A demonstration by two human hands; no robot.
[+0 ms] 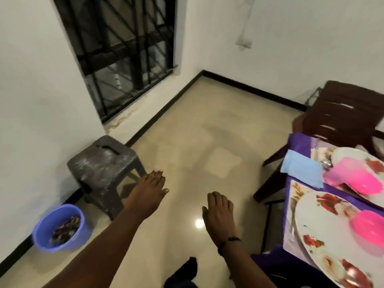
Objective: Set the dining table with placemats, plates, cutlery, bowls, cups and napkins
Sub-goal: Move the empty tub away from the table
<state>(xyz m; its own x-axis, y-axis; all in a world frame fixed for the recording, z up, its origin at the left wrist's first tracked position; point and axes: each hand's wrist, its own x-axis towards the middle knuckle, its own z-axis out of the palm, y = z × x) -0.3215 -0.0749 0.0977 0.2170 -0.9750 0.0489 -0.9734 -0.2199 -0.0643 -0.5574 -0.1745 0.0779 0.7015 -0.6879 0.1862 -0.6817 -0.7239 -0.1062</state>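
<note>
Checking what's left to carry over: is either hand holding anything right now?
No, both are empty. The left hand and right hand are stretched out over the floor, fingers open, beside the table.

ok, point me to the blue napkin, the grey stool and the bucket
blue napkin (302, 170): head view, middle of the folded cloth.
grey stool (102, 161): head view, middle of the seat top.
bucket (44, 239): head view, outer front wall.

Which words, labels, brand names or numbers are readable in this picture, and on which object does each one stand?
None: no readable text appears anywhere.
The plates carry only a red flower pattern.
The grey stool, purple bucket, pink cups and blue napkin show no label.
</note>
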